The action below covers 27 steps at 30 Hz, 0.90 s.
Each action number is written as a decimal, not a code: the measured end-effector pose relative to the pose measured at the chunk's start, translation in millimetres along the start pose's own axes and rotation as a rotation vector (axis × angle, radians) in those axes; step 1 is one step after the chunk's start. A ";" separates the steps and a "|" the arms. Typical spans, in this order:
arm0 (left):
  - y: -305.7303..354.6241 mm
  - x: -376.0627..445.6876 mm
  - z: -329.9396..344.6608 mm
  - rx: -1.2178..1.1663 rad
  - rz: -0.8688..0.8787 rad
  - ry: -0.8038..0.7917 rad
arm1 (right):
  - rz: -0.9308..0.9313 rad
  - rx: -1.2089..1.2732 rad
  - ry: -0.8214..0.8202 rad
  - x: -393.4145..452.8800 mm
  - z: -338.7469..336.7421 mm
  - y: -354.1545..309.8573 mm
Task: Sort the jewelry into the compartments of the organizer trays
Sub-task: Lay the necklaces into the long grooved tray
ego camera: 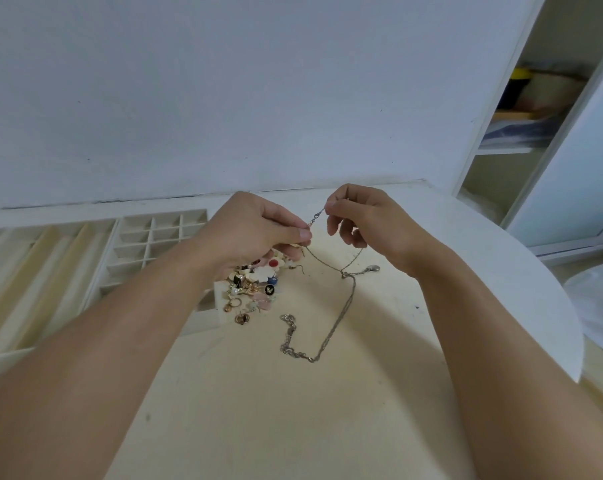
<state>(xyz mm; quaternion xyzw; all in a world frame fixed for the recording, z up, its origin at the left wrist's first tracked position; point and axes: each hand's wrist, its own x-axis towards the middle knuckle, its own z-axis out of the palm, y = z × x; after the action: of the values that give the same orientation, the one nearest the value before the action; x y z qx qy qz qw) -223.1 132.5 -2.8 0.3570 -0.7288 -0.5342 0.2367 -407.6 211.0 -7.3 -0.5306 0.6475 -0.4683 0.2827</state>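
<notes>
Both hands hold a thin silver necklace chain [341,306] above the table. My left hand [258,226] pinches one end near the clasp between thumb and forefinger. My right hand [359,213] pinches the other end just beside it. The chain hangs down from both hands, meets at a knot, then trails across the tabletop to a thicker linked section [291,341]. A small round pendant [374,268] lies to the right of the knot. A pile of mixed earrings, rings and flower pieces [255,285] sits below my left hand.
A white organizer tray with small square compartments [154,233] stands left of the pile. Another tray with long slots [44,268] lies further left. The cream table [293,410] ends at a wall behind and a curved edge on the right. Open shelving stands at the far right.
</notes>
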 end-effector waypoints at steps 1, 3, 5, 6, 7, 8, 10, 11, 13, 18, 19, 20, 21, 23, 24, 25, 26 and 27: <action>1.2 -0.6 -1.7 0.025 0.005 0.013 | 0.013 -0.021 -0.008 0.0 -0.2 0.7; 3.2 -0.6 -5.9 0.092 0.018 0.037 | 0.041 -0.083 -0.034 -0.2 0.6 2.2; 4.7 0.2 -10.7 0.136 0.023 0.045 | 0.064 -0.127 -0.069 -1.2 1.9 2.9; 5.3 0.7 -13.1 0.155 0.022 0.043 | 0.070 -0.139 -0.080 -1.4 2.2 2.8; 5.7 1.0 -15.3 0.172 0.021 0.033 | 0.074 -0.147 -0.084 -1.8 2.2 2.5; 5.9 1.2 -16.7 0.186 0.025 0.024 | 0.075 -0.154 -0.084 -1.8 1.9 2.2; 6.2 1.5 -18.6 0.219 0.046 0.030 | 0.082 -0.173 -0.088 -1.7 1.5 2.5; 6.6 1.6 -19.1 0.236 0.056 0.040 | 0.089 -0.186 -0.099 -1.6 1.5 3.1; 7.3 1.6 -19.5 0.259 0.059 0.046 | 0.102 -0.215 -0.127 -1.5 2.0 4.7; 8.8 1.2 -18.4 0.341 0.141 0.101 | 0.128 -0.256 -0.171 -1.1 1.2 6.9; 8.6 1.4 -17.9 0.341 0.174 0.113 | 0.134 -0.262 -0.189 -1.3 1.0 7.3; 8.4 1.9 -16.9 0.339 0.211 0.122 | 0.136 -0.265 -0.205 -1.4 0.7 7.9; 8.3 2.5 -15.7 0.337 0.246 0.131 | 0.131 -0.266 -0.217 -1.8 0.6 8.2; 8.2 3.9 -13.2 0.326 0.304 0.147 | 0.104 -0.256 -0.222 -1.5 1.4 8.6; 8.3 4.6 -11.7 0.319 0.327 0.152 | 0.081 -0.242 -0.212 -1.3 1.9 8.4; 8.4 5.1 -10.4 0.313 0.350 0.156 | 0.053 -0.223 -0.197 -1.3 2.6 7.5; 8.5 5.6 -9.0 0.311 0.371 0.161 | 0.025 -0.201 -0.185 -1.3 3.3 6.5; 8.5 5.6 -7.9 0.310 0.389 0.167 | 0.000 -0.181 -0.175 -1.7 4.2 5.2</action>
<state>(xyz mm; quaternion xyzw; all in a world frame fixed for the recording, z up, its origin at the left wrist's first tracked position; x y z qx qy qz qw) -223.2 124.8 7.6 0.2850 -0.8349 -0.3290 0.3368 -405.6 211.3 -13.9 -0.5929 0.6600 -0.3598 0.2889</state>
